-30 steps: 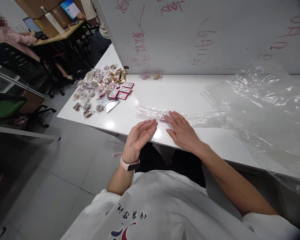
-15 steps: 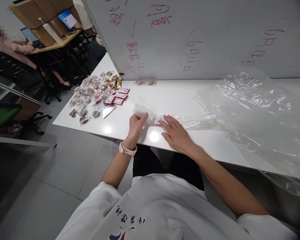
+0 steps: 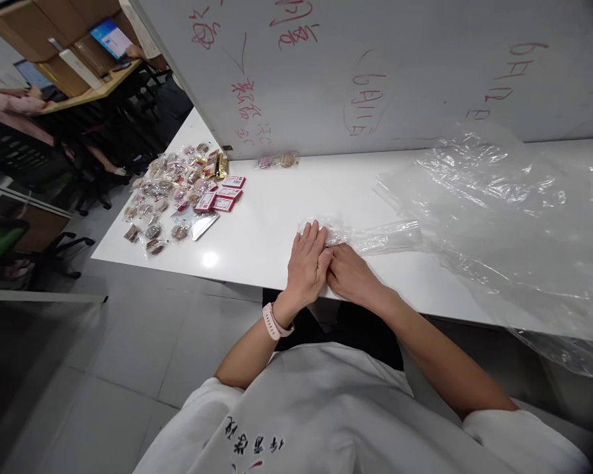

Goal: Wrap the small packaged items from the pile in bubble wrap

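Observation:
My left hand (image 3: 306,263) lies flat with its fingers stretched over a folded end of clear plastic wrap (image 3: 336,232). Close against its thumb, my right hand (image 3: 353,273) has its fingers curled at the near edge of the same wrap. The right fingertips are hidden. Whatever lies inside the folded layers is covered by plastic and hands. From there a narrow twisted strip of the wrap runs right to a large crumpled plastic sheet (image 3: 514,243) spread over the table.
On the white table (image 3: 267,197), a pile of small wrapped packets (image 3: 168,178) lies left, beside several red-and-white boxes (image 3: 222,197) and a shiny flat phone-like object (image 3: 205,226). Two packets (image 3: 277,160) lie by the whiteboard (image 3: 321,79). People sit at a desk behind.
My left hand has folded the loose wrap end rightward and now presses flat on it. My right hand's fingers have curled in. The red-and-white item under the plastic is now hidden.

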